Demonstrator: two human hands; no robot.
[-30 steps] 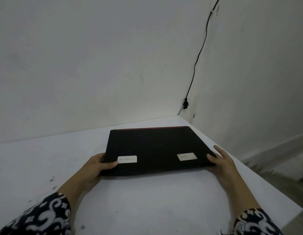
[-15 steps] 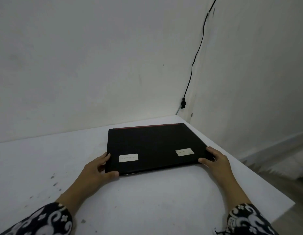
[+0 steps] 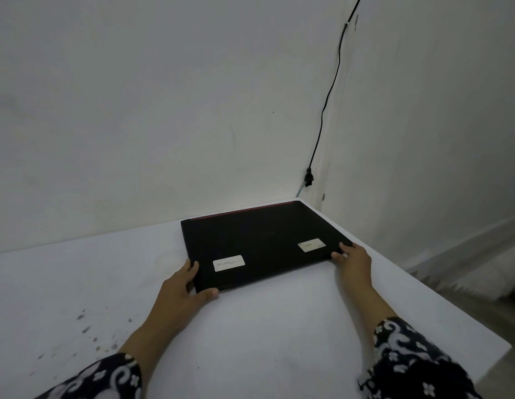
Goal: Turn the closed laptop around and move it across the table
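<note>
A closed black laptop (image 3: 262, 240) lies flat on the white table (image 3: 250, 341), close to the far right corner by the walls. It has a red strip along its far edge and two white stickers on the lid near me. My left hand (image 3: 182, 289) grips its near left corner, thumb along the front edge, fingers on the left side. My right hand (image 3: 352, 259) holds the near right corner with the fingertips on the edge.
White walls meet just behind the laptop. A black cable (image 3: 329, 93) runs down the corner to a plug (image 3: 309, 177) above the table. The table's right edge (image 3: 440, 292) drops to the floor. Dark specks (image 3: 86, 329) mark the table at left.
The laptop has slid away from me toward the far right corner and turned slightly, its right side now farther back. Both hands stayed on its near corners.
</note>
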